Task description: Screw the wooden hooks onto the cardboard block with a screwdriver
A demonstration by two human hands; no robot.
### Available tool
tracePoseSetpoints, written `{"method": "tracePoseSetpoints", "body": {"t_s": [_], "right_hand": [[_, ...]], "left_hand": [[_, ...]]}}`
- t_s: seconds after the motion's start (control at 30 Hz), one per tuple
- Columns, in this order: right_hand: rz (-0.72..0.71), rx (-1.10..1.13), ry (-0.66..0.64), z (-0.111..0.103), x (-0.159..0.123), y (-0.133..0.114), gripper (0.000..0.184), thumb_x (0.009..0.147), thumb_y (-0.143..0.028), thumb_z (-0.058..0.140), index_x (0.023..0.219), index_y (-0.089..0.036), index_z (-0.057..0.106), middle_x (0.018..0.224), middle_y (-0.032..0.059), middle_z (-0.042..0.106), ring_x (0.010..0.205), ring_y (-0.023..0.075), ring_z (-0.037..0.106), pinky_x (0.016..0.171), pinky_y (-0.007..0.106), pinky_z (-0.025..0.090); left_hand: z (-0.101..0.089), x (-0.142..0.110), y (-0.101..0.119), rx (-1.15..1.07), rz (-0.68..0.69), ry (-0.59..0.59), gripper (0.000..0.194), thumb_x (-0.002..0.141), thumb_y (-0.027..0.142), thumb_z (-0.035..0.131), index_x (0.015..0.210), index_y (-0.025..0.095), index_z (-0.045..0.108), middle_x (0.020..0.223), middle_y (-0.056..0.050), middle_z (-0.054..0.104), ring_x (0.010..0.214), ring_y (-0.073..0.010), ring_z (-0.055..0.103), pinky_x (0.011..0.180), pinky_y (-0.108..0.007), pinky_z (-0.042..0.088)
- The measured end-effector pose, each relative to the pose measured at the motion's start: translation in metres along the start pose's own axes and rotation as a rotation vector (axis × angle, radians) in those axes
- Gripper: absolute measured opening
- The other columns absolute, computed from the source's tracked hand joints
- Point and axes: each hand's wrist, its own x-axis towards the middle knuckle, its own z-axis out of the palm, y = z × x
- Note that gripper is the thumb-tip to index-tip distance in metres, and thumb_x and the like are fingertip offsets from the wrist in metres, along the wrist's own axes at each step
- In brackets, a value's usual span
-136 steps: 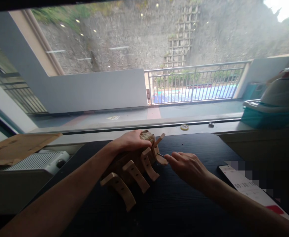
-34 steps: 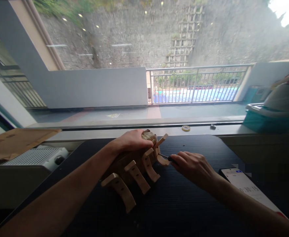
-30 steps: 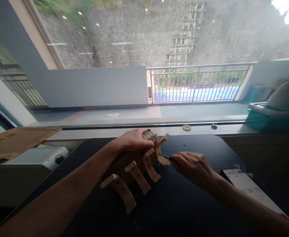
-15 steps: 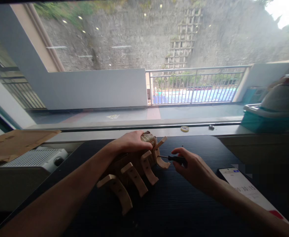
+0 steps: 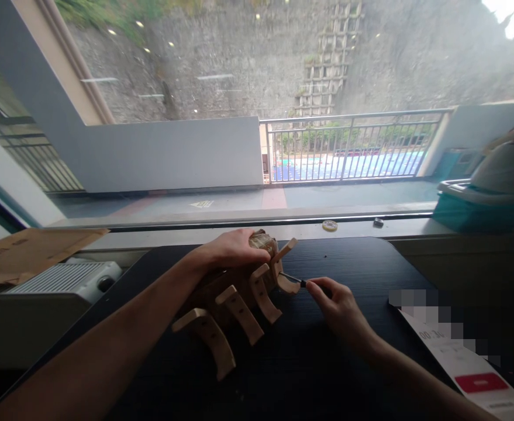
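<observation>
your right hand, right of centre in the frame, pinches the screwdriver by its handle between thumb and fingers. half a second ago those fingers stood parted and the black handle showed between them; now they have closed up on it and hide most of it. the shaft runs left to the farthest bracket, as it did then; what its tip meets is too small to tell. your left hand is clamped over the wooden piece at mid-frame, as before, thumb beside a mottled lump at the far end; you can't see most of the fingers. three more curved brackets stick out toward the lower centre. under it all is the dark table. at lower right lies the phone, its upper part now pixelated. beyond the table's far edge, right of centre, a tape roll sits on the sill, with a teal bin farther right.
</observation>
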Motion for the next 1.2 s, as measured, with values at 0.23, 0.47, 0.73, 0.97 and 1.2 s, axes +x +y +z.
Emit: {"method": "tracePoseSetpoints", "body": {"t_s": [0.23,0.47,0.73,0.97,1.2], "right_hand": [[-0.187,-0.251,-0.043,-0.014,-0.011,-0.011,0.028,0.089,-0.035,0.046,0.105,-0.020,0.064,0.090,0.0054,0.069,0.076,0.0215,0.063,0.063,0.031,0.044],[-0.421,-0.474,0.039,-0.027,-0.031,-0.025,0.026,0.092,-0.027,0.042,0.109,-0.023,0.062,0.099,0.0053,0.070,0.079,0.0199,0.067,0.066,0.030,0.048],[-0.318,-0.176,0.074,-0.022,-0.029,-0.017,0.029,0.091,-0.030,0.045,0.115,-0.022,0.059,0.107,0.0039,0.069,0.093,0.0189,0.066,0.076,0.029,0.052],[-0.268,-0.018,0.110,-0.012,-0.026,-0.006,0.037,0.092,-0.038,0.044,0.120,-0.018,0.058,0.113,0.0074,0.067,0.102,0.0216,0.063,0.084,0.034,0.052],[-0.122,0.160,0.032,0.001,-0.019,-0.020,0.045,0.087,-0.044,0.051,0.125,-0.019,0.056,0.109,0.0080,0.068,0.098,0.0244,0.064,0.080,0.036,0.054]], "left_hand": [[-0.003,-0.005,0.000,-0.045,-0.011,0.003,0.050,0.063,0.049,0.063,0.102,0.018,0.060,0.090,-0.005,0.066,0.083,-0.0254,0.062,0.066,-0.030,0.046],[-0.005,-0.006,-0.004,-0.118,0.077,-0.077,0.042,0.061,0.047,0.067,0.094,0.021,0.061,0.088,-0.004,0.068,0.084,-0.0273,0.063,0.069,-0.033,0.048],[-0.021,-0.015,-0.020,-0.540,0.056,-0.241,0.039,0.063,0.043,0.069,0.096,0.022,0.063,0.093,-0.005,0.067,0.091,-0.0263,0.062,0.082,-0.039,0.047],[-0.018,-0.012,-0.033,-0.588,0.030,-0.256,0.041,0.068,0.042,0.069,0.099,0.017,0.059,0.097,-0.005,0.064,0.090,-0.0237,0.061,0.081,-0.036,0.047],[-0.014,-0.012,-0.023,-0.514,0.011,-0.245,0.042,0.067,0.044,0.068,0.098,0.017,0.058,0.102,-0.008,0.065,0.091,-0.0237,0.062,0.079,-0.034,0.047]]}}
